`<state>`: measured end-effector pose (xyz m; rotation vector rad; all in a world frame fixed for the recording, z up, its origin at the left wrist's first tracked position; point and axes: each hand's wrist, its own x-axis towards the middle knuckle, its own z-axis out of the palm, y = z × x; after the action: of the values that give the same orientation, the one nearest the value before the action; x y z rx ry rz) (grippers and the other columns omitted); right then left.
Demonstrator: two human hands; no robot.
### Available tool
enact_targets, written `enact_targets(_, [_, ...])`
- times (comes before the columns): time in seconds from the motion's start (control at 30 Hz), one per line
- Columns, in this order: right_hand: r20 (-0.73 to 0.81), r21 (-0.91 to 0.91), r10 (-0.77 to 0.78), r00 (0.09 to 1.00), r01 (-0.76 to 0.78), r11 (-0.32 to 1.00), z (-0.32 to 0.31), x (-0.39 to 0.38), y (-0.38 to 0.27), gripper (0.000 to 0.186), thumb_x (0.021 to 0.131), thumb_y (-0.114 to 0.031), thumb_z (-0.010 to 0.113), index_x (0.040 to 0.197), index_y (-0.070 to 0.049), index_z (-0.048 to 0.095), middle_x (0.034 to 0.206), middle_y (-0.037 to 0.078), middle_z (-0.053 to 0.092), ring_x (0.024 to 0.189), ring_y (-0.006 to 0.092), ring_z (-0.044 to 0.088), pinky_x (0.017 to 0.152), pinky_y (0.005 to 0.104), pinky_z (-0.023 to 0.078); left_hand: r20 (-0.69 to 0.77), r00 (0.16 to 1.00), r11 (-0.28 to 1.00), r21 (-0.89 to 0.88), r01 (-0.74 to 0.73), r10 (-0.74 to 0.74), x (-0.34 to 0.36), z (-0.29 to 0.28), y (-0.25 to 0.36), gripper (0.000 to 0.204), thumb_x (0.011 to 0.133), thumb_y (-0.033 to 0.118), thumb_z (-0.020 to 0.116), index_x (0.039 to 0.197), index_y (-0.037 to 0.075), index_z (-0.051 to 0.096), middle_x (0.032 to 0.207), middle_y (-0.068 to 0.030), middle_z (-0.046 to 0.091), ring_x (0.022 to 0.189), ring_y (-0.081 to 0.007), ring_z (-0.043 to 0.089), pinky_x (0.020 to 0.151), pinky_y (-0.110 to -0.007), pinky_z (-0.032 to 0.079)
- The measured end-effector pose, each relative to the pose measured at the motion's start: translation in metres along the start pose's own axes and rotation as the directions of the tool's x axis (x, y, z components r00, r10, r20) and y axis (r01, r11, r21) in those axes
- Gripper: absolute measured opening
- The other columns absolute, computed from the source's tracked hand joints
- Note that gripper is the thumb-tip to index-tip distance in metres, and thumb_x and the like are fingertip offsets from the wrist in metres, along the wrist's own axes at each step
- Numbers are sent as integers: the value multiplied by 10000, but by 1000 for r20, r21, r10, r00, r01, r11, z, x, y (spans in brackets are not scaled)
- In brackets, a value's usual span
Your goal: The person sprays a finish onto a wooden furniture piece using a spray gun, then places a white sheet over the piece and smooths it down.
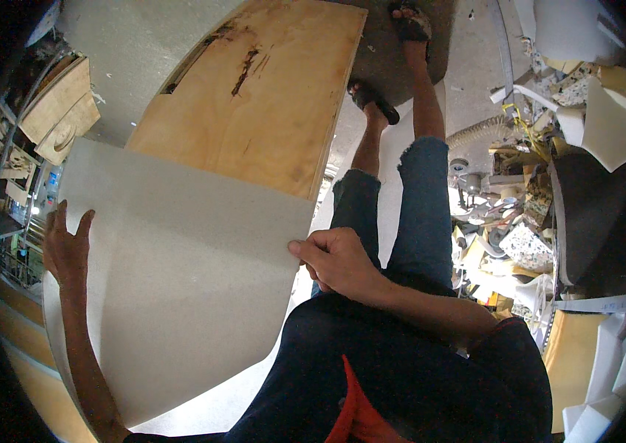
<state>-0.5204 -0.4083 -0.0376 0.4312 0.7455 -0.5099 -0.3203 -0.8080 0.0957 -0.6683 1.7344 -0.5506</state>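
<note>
A large off-white sheet (202, 273), its material not plain, lies in front of me to the left and covers the near end of a plywood panel (246, 111). The panel has a curved left side and dark stained, splintered marks. My right hand (342, 262) is closed with thumb and fingers pinching the sheet's right edge. At the sheet's left edge, my left hand (69, 247) is open, its fingers spread apart against the upper corner area. Part of that hand's underside is hidden.
Cut foam pieces and scraps (527, 244) are heaped at the right, beside a dark panel (604, 221). White blocks (608, 376) sit at lower right. Curved plywood pieces (62, 111) stand at far left. My sandalled feet (375, 103) are on the concrete floor (124, 63).
</note>
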Motion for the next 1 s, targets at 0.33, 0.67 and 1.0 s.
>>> enact_targets(0.33, [-36, -27, -52, 998, 51, 998, -1, 2, 7, 402, 955, -320, 624, 785, 39, 689, 546, 73, 603, 446, 122, 567, 449, 315, 466, -21, 998, 998, 1, -59, 59, -2, 4, 5, 627, 862, 528, 675, 1271, 58, 605, 1217, -208, 628, 1068, -393, 634, 856, -462, 537])
enact_targets(0.67, [-77, -58, -111, 991, 107, 993, 3, 6, 6, 435, 973, -288, 621, 632, -18, 609, 497, 6, 537, 417, 68, 497, 394, 273, 385, -10, 998, 998, 17, -55, 55, -2, 5, 4, 629, 859, 533, 676, 1261, 54, 611, 1213, -214, 629, 1051, -395, 642, 844, -464, 543])
enact_targets(1.0, [-103, -185, -138, 985, 118, 976, 2, 10, 7, 411, 924, -322, 649, 745, 45, 696, 566, 125, 627, 530, 176, 626, 551, 366, 500, 12, 998, 998, 37, -55, 55, 2, 9, 4, 650, 857, 553, 666, 1282, 67, 598, 1247, -202, 620, 1054, -399, 640, 854, -478, 539])
